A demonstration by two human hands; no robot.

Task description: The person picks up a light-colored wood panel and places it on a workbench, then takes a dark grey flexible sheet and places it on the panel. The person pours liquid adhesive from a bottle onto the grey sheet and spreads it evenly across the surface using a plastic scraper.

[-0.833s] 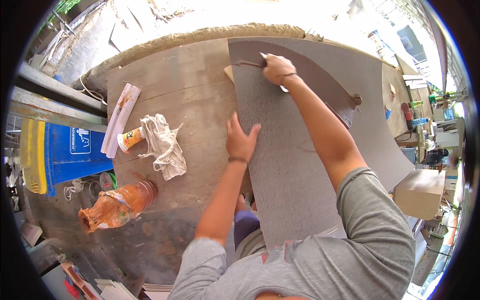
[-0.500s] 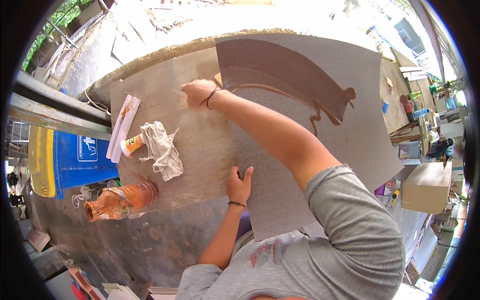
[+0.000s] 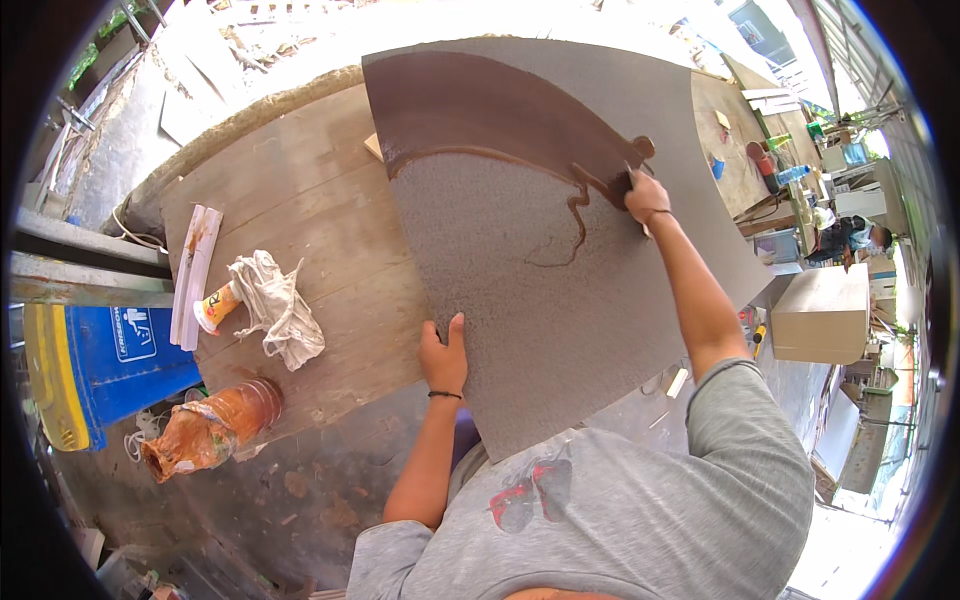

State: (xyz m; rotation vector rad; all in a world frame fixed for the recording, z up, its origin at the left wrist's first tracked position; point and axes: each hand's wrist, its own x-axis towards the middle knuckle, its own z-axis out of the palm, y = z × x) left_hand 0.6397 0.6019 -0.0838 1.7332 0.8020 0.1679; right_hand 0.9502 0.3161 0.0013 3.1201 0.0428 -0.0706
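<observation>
A large grey sheet [image 3: 540,330] lies over the wooden tabletop. Across its far part runs a broad curved band of brown glue-like paste [image 3: 480,100], with a thin squiggle trailing toward me. At the right end of that band, my right hand [image 3: 650,198] is closed on a flat spreader [image 3: 629,180] that touches the sheet; the hand hides most of the tool. My left hand [image 3: 443,360] grips the sheet's left edge, thumb up and the other fingers largely out of sight.
Left on the wooden table [image 3: 340,250] are a crumpled cloth [image 3: 275,310], a yellow cup [image 3: 215,307], pale strips [image 3: 194,275] and a stained orange-brown bottle [image 3: 215,428]. A blue bin [image 3: 130,370] with a yellow lid stands beyond. A cardboard box [image 3: 822,313] is at right.
My right hand has swung from beyond the sheet's left edge to the right end of the paste band. My left hand still grips the edge. The whole view has shifted.
</observation>
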